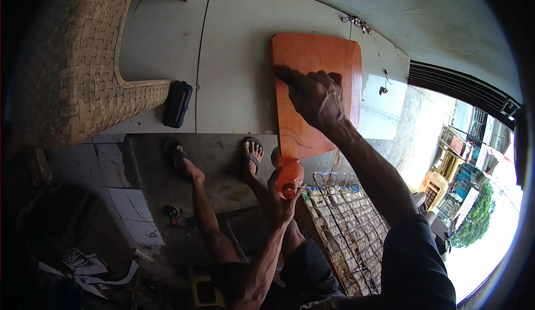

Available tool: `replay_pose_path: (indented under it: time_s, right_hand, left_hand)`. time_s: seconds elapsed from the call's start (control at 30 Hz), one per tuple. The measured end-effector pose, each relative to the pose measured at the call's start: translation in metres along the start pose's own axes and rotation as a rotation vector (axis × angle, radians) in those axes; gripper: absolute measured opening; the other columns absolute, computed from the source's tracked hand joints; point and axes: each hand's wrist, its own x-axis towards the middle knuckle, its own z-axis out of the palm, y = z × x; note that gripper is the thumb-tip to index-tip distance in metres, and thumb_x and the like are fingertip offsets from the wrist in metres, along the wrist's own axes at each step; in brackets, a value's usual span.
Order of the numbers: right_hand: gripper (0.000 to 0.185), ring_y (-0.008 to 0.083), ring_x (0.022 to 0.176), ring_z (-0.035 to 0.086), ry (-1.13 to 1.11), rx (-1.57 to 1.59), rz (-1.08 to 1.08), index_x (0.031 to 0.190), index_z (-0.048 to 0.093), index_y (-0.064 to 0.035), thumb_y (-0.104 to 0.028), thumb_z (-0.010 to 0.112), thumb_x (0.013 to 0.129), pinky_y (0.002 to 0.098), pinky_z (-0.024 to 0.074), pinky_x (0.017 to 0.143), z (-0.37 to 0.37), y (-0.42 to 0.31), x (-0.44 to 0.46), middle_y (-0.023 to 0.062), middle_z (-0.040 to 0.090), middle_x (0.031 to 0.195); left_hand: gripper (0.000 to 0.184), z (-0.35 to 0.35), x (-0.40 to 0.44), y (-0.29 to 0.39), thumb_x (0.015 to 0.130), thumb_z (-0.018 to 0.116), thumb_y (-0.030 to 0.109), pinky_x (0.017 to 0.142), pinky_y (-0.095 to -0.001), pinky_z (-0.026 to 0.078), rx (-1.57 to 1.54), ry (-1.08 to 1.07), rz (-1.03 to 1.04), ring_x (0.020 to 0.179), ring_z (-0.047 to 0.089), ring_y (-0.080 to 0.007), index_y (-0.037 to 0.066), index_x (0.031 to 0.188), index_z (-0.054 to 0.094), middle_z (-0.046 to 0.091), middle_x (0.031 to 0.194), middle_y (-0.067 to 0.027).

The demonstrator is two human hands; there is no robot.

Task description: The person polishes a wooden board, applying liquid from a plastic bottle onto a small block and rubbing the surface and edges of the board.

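Observation:
An orange-brown board (pixel 317 59) with rounded corners and a glossy surface lies on the pale tiled ledge. My right hand (pixel 316 95) is over its upper left part, fingers curled and pressed near the left edge. Something dark shows at those fingertips, too shadowed to make out. Just below the board's lower edge, my left hand (pixel 281 201) is wrapped round an orange see-through plastic bottle (pixel 291 172). The bottle's round open mouth faces up towards me.
A woven rattan chair (pixel 95 59) stands at left, with a black case (pixel 178 104) beside it on the ledge (pixel 239 59). A wire-mesh frame (pixel 351 221) is at lower right. Keys (pixel 383 90) lie right of the board. My sandalled feet (pixel 252 151) rest on the floor.

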Motion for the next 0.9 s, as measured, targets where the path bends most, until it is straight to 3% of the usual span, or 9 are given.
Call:
replay_pose_path:
  time_s: [0.17,0.23,0.27,0.37,0.47,0.67,0.73,0.83,0.9]
  right_hand:
    - [0.054,0.0176,0.065,0.062,-0.170,0.026,-0.062,0.130,0.071,-0.0274,-0.008,0.072,0.080,0.0431,0.0419,0.082,-0.016,-0.025,-0.112,-0.0020,0.061,0.063]
    - [0.048,0.0177,0.069,0.063,-0.489,0.036,-0.039,0.125,0.074,-0.0295,-0.012,0.070,0.080,0.0430,0.0398,0.084,-0.040,-0.023,-0.116,-0.0001,0.066,0.069]
    - [0.048,0.0177,0.069,0.063,-0.483,0.039,-0.043,0.125,0.074,-0.0295,-0.012,0.070,0.080,0.0430,0.0398,0.084,-0.046,-0.022,-0.104,-0.0001,0.066,0.069]
    - [0.034,0.0210,0.065,0.066,0.018,0.180,-0.027,0.121,0.076,-0.0275,-0.018,0.069,0.090,0.0400,0.0477,0.071,-0.032,0.011,-0.037,0.0008,0.074,0.080]
    - [0.030,0.0236,0.067,0.064,0.212,0.135,-0.055,0.119,0.075,-0.0275,-0.020,0.066,0.091,0.0427,0.0438,0.072,-0.003,0.046,0.038,0.0022,0.068,0.071]
    - [0.050,0.0162,0.062,0.059,0.024,0.084,0.007,0.125,0.073,-0.0295,-0.009,0.070,0.081,0.0371,0.0404,0.075,0.006,0.003,-0.098,-0.0012,0.056,0.059]
    - [0.046,0.0139,0.062,0.061,-0.237,0.069,0.011,0.125,0.074,-0.0260,-0.014,0.072,0.081,0.0356,0.0427,0.077,-0.018,-0.016,-0.146,-0.0001,0.059,0.061]
    - [0.043,0.0161,0.066,0.064,-0.177,0.162,0.099,0.124,0.075,-0.0254,-0.017,0.072,0.082,0.0386,0.0449,0.076,-0.024,0.009,-0.114,0.0013,0.065,0.066]
    - [0.038,0.0206,0.069,0.066,0.073,0.260,0.160,0.122,0.075,-0.0259,-0.021,0.070,0.085,0.0416,0.0465,0.074,-0.019,0.036,-0.040,0.0026,0.068,0.070]
  left_hand:
    - [0.074,0.001,0.005,0.004,0.084,0.080,0.005,0.114,-0.0369,0.040,0.034,0.020,0.027,0.136,0.047,-0.0236,0.007,0.148,0.042,0.048,0.145,-0.0106]
    - [0.075,0.001,0.007,0.006,0.084,0.080,0.004,0.114,-0.0372,0.040,0.051,0.023,0.040,0.137,0.047,-0.0239,0.007,0.148,0.042,0.047,0.146,-0.0108]
    - [0.075,0.001,0.007,0.006,0.083,0.080,0.004,0.115,-0.0373,0.040,0.058,0.026,0.047,0.137,0.046,-0.0241,0.008,0.148,0.042,0.047,0.146,-0.0109]
    - [0.077,0.003,0.008,0.008,0.083,0.081,0.004,0.115,-0.0378,0.039,0.076,0.028,0.065,0.138,0.046,-0.0247,0.008,0.149,0.042,0.047,0.147,-0.0111]
    - [0.078,0.007,0.009,0.009,0.082,0.081,0.003,0.115,-0.0383,0.039,0.093,0.032,0.083,0.139,0.045,-0.0253,0.008,0.149,0.042,0.046,0.147,-0.0114]
    - [0.080,0.006,0.018,0.007,0.080,0.082,0.003,0.116,-0.0392,0.038,0.155,0.058,0.100,0.140,0.044,-0.0264,0.008,0.150,0.042,0.045,0.148,-0.0120]
    - [0.081,0.011,0.021,0.005,0.079,0.082,0.002,0.117,-0.0395,0.037,0.189,0.062,0.110,0.140,0.043,-0.0268,0.008,0.150,0.042,0.045,0.149,-0.0122]
    - [0.082,0.015,0.023,0.003,0.078,0.082,0.002,0.116,-0.0406,0.038,0.220,0.070,0.176,0.140,0.044,-0.0275,0.007,0.150,0.042,0.045,0.149,-0.0130]
    - [0.082,0.016,0.028,0.002,0.077,0.081,0.002,0.116,-0.0412,0.038,0.230,0.067,0.211,0.139,0.045,-0.0278,0.007,0.149,0.042,0.046,0.148,-0.0135]
